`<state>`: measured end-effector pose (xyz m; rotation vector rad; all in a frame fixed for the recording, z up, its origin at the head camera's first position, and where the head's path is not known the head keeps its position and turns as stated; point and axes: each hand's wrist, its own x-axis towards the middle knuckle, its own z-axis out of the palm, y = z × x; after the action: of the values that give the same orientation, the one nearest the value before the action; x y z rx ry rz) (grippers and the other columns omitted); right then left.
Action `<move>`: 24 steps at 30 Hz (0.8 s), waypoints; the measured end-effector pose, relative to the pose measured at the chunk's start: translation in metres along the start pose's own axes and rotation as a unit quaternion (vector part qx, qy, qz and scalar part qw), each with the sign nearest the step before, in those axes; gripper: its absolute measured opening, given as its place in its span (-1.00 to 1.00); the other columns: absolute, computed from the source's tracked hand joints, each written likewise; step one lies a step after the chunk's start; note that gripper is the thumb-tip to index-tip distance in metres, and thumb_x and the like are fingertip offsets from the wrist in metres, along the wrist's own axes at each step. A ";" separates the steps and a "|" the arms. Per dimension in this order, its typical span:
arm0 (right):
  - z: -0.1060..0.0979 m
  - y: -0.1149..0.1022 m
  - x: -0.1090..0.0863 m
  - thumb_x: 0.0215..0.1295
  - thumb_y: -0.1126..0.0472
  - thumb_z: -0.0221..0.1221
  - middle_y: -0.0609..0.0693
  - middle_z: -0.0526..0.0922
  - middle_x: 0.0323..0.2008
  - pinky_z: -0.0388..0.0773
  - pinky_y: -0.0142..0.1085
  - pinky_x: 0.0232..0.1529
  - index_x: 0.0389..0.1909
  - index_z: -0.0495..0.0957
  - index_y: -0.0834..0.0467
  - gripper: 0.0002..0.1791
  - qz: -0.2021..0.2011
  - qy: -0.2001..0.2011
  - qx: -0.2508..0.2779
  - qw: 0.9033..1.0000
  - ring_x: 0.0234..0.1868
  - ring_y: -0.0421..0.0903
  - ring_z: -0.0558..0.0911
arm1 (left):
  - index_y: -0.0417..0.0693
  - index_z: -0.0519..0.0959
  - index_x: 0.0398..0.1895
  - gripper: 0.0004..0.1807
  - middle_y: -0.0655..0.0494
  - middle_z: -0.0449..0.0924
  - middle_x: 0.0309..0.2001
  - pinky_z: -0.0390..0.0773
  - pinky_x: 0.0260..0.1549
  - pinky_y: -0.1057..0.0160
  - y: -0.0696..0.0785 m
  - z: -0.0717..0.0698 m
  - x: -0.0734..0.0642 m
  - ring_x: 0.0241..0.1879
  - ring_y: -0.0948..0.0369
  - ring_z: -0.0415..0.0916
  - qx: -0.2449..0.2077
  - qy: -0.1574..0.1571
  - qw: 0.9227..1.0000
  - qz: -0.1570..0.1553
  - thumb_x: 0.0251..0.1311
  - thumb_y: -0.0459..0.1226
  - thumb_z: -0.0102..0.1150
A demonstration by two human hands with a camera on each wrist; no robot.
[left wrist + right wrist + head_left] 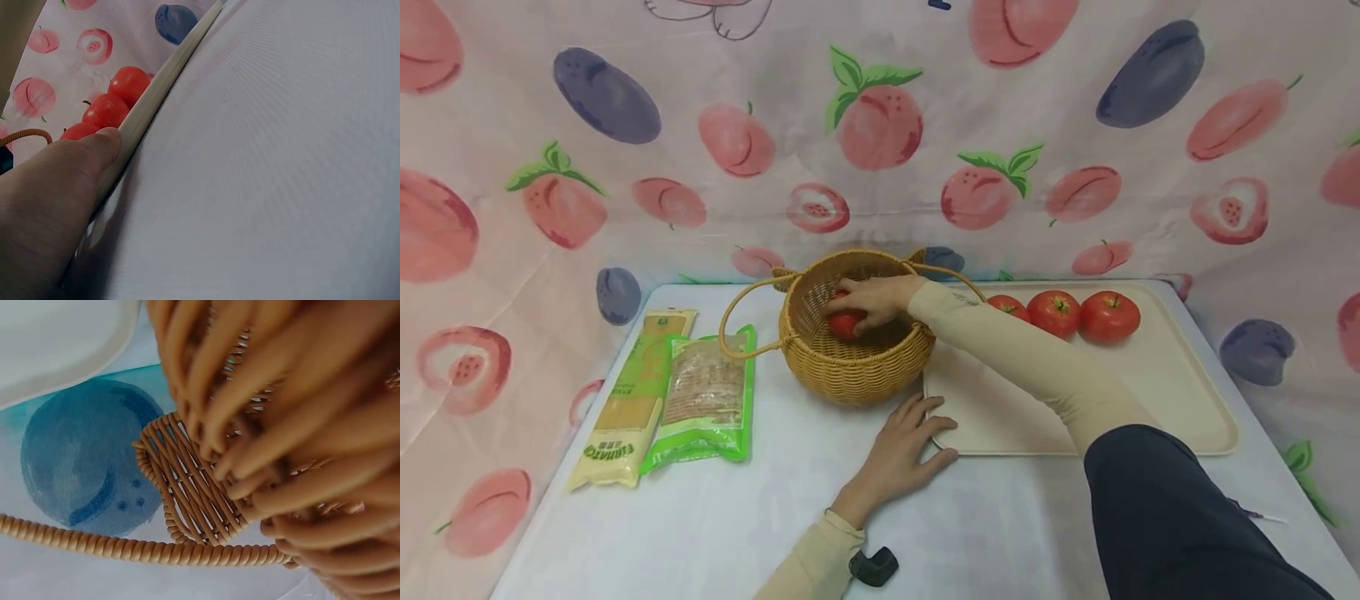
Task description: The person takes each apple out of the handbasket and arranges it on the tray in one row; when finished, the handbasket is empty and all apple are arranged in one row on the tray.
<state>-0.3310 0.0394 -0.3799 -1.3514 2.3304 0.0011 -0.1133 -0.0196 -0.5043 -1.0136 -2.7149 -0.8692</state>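
Inside a round wicker basket (850,379), my right hand (880,298) grips a red tomato (844,326), its fingers curled over the top and partly hiding it. In the right wrist view, the close-up basket weave (300,431) blocks any sight of that hand. My left hand (898,454) lies with fingers spread at the near left corner of a cream tray (1000,408). Its thumb (103,145) touches the rim in the left wrist view. Three tomatoes (1109,317) sit in a row along the tray's back, the leftmost partly covered by my right sleeve.
Left of the basket lie a long yellow-green packet (625,400) and a green-edged clear bag (707,392). One basket handle (733,312) sticks out toward them. A fruit-print cloth (880,192) hangs behind the white table (737,533).
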 end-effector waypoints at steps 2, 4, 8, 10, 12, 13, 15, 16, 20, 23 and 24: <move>0.001 0.000 0.000 0.29 -0.06 0.14 0.12 0.10 0.34 0.35 0.04 0.27 0.40 0.13 -0.22 -0.32 0.000 0.000 0.001 1.000 0.25 0.12 0.38 | 0.27 0.47 0.08 -0.61 0.11 0.29 0.33 0.23 0.33 -0.06 0.000 0.001 0.000 0.40 -0.02 0.11 0.002 -0.001 1.000 0.000 0.25 0.13 0.03; 0.001 0.000 0.000 0.29 -0.06 0.14 0.12 0.10 0.35 0.34 0.04 0.27 0.40 0.13 -0.22 -0.32 -0.002 0.000 0.001 1.000 0.25 0.12 0.38 | 0.27 0.47 0.08 -0.60 0.11 0.29 0.33 0.23 0.33 -0.05 0.000 0.001 -0.001 0.40 -0.02 0.11 0.004 -0.001 1.000 0.000 0.26 0.13 0.02; -0.001 0.000 -0.001 0.28 -0.04 0.16 0.12 0.11 0.35 0.31 0.05 0.28 0.39 0.15 -0.22 -0.32 -0.003 0.001 0.000 1.000 0.28 0.10 0.34 | 0.26 0.47 0.08 -0.61 0.10 0.30 0.32 0.22 0.33 -0.05 -0.001 0.001 0.000 0.40 -0.04 0.12 0.004 0.002 1.000 0.003 0.25 0.13 0.03; -0.002 -0.001 -0.003 0.28 -0.03 0.16 0.14 0.12 0.35 0.29 0.06 0.29 0.39 0.17 -0.21 -0.33 -0.003 0.003 -0.001 1.000 0.30 0.09 0.31 | 0.26 0.47 0.08 -0.61 0.09 0.30 0.32 0.22 0.33 -0.05 -0.001 0.000 0.000 0.40 -0.04 0.12 0.004 0.002 1.000 0.003 0.25 0.12 0.04; -0.004 -0.001 -0.004 0.28 -0.02 0.17 0.15 0.13 0.34 0.29 0.06 0.29 0.38 0.18 -0.20 -0.34 -0.002 0.004 0.000 1.000 0.28 0.10 0.32 | 0.25 0.48 0.07 -0.62 0.09 0.30 0.32 0.24 0.32 -0.07 -0.001 -0.001 0.001 0.40 -0.04 0.12 0.003 0.001 1.000 0.004 0.25 0.11 0.06; -0.004 0.000 -0.005 0.27 -0.02 0.17 0.15 0.15 0.32 0.31 0.05 0.28 0.37 0.19 -0.19 -0.34 -0.001 0.004 0.001 1.000 0.26 0.11 0.34 | 0.25 0.48 0.07 -0.62 0.09 0.30 0.32 0.24 0.32 -0.07 -0.001 -0.001 0.002 0.40 -0.04 0.13 0.003 0.001 1.000 0.004 0.25 0.10 0.06; -0.005 0.000 -0.006 0.26 -0.03 0.17 0.14 0.18 0.28 0.36 0.03 0.25 0.36 0.21 -0.19 -0.35 -0.002 0.004 0.001 1.000 0.21 0.11 0.39 | 0.25 0.48 0.07 -0.62 0.09 0.30 0.32 0.25 0.31 -0.08 0.000 -0.002 0.002 0.40 -0.04 0.12 0.003 0.000 1.000 0.002 0.25 0.10 0.06; -0.005 0.000 -0.007 0.25 -0.04 0.17 0.14 0.20 0.25 0.38 0.01 0.22 0.35 0.22 -0.18 -0.36 -0.003 0.004 0.003 1.000 0.16 0.11 0.42 | 0.25 0.48 0.07 -0.62 0.09 0.30 0.32 0.24 0.31 -0.08 0.000 -0.002 0.002 0.40 -0.04 0.11 0.003 -0.001 1.000 0.001 0.25 0.10 0.06; -0.005 0.001 -0.008 0.22 -0.06 0.19 0.12 0.25 0.13 0.47 -0.05 0.14 0.34 0.25 -0.15 -0.35 -0.009 0.007 0.001 1.000 0.03 0.08 0.49 | 0.26 0.48 0.08 -0.61 0.10 0.29 0.33 0.23 0.32 -0.07 0.000 -0.002 0.001 0.41 -0.03 0.11 0.007 -0.003 1.000 -0.001 0.26 0.12 0.03; -0.005 0.001 -0.009 0.20 -0.06 0.18 0.11 0.26 0.10 0.49 -0.08 0.12 0.33 0.26 -0.14 -0.35 -0.015 0.017 -0.001 1.000 0.02 0.04 0.49 | 0.26 0.48 0.08 -0.61 0.10 0.29 0.33 0.23 0.32 -0.07 0.001 -0.002 0.000 0.41 -0.03 0.10 0.006 -0.004 1.000 -0.002 0.26 0.12 0.03; -0.006 0.001 -0.010 0.19 -0.07 0.19 0.10 0.26 0.10 0.49 -0.09 0.11 0.33 0.26 -0.15 -0.34 -0.016 0.022 0.002 1.000 0.02 0.03 0.49 | 0.26 0.47 0.08 -0.61 0.10 0.29 0.33 0.23 0.32 -0.07 0.000 -0.001 0.000 0.41 -0.03 0.10 0.006 -0.004 1.000 -0.002 0.26 0.13 0.03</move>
<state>-0.3298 0.0471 -0.3712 -1.3999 2.3431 -0.0437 -0.1133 -0.0198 -0.5030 -1.0115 -2.7254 -0.8514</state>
